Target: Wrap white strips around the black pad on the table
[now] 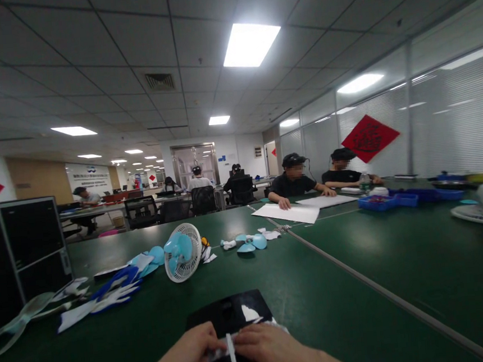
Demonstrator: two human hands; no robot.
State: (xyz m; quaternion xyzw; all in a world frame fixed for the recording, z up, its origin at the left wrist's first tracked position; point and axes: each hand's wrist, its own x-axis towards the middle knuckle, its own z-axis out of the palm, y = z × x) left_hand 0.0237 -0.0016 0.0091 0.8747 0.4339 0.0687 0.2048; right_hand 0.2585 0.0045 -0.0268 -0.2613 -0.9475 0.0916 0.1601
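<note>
At the bottom centre, both hands are close together over a flat black object [223,312] on the green table. Between them a narrow white strip [233,359] runs toward me, and bits of white paper-like material show around and beneath the fingers. My left hand [197,348] has its fingers curled, their tips pressed to the white material beside the strip. My right hand [267,348] bends over the same material from the right, fingers close together, its thumb lower down. The hands hide most of the white piece, so its full shape cannot be made out.
Beyond the hands lie a fan head with white grille [192,253], blue fan blades [251,242] and blue-white gloves [111,294]. A black cabinet [31,244] stands left. Across the table, two people sit by white sheets [289,213] and blue trays [387,200].
</note>
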